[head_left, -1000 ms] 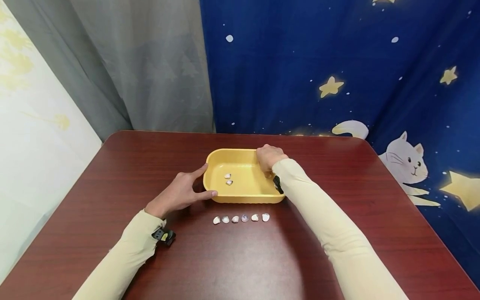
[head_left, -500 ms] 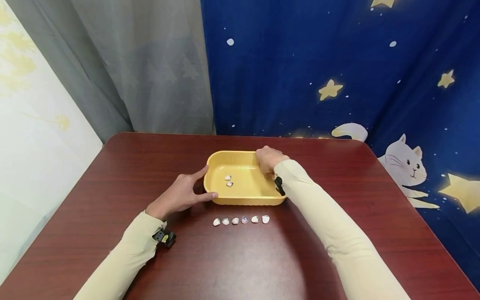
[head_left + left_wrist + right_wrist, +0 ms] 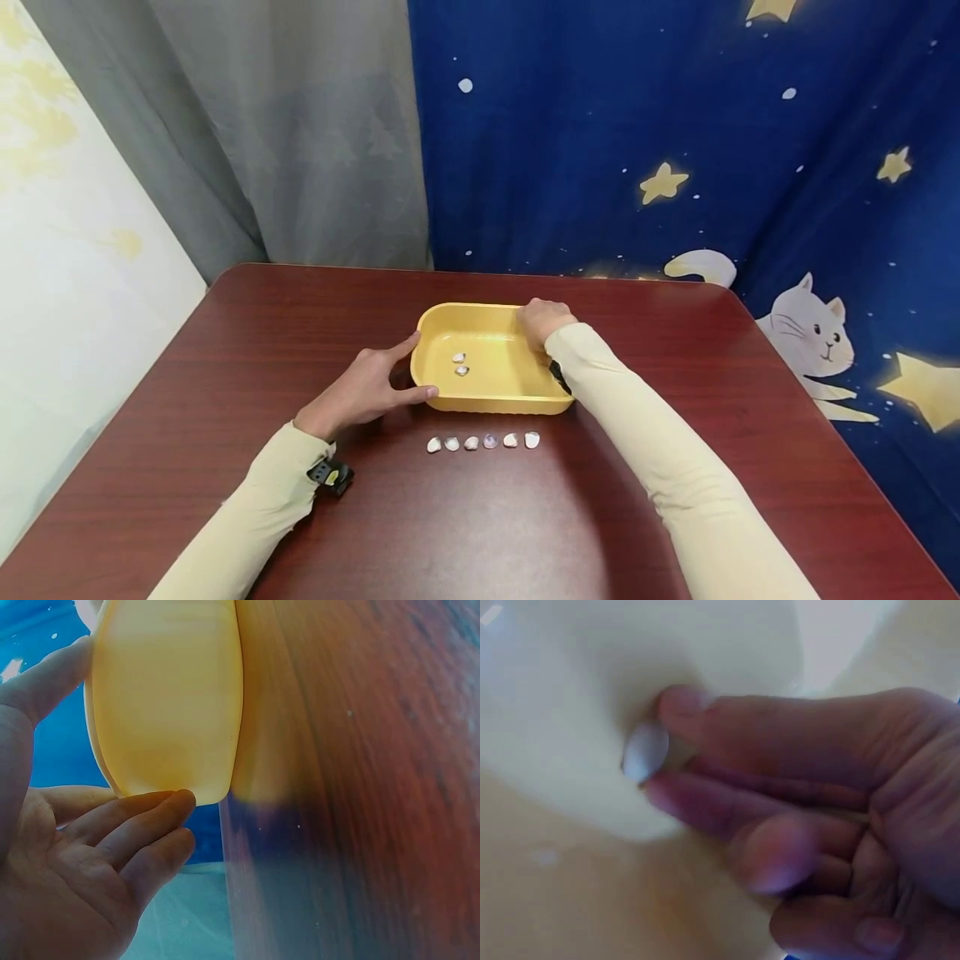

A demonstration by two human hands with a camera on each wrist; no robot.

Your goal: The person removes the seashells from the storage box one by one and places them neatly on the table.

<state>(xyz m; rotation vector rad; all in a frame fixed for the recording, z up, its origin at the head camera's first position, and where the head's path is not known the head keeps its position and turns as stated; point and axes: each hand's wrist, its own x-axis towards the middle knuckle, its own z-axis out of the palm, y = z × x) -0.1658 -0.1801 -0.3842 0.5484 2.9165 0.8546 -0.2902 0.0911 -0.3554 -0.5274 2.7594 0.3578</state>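
Observation:
A yellow tray [image 3: 495, 405] stands on the table with two small shells [image 3: 459, 358] lying in its left part. At its left end my left hand [image 3: 356, 392] is spread, thumb on the front edge and fingers against the end wall; the left wrist view shows these fairly straight fingers [image 3: 146, 825] touching the tray [image 3: 169, 697]. My right hand [image 3: 543, 321] reaches into the tray's right side, its fingertips hidden in the head view. In the right wrist view, the thumb and a finger of this hand [image 3: 802, 795] pinch a pale shell [image 3: 646, 751] above the tray floor.
Several shells [image 3: 471, 443] lie in a row on the dark red table [image 3: 420, 533], in front of the tray. Behind the table hang a grey curtain [image 3: 315, 150] and a blue one [image 3: 540, 150]. A pale wall [image 3: 67, 292] borders the left side.
The tray has shifted very slightly to the right relative to the row of shells, with my left hand still against it. My right hand stays at the tray's right side.

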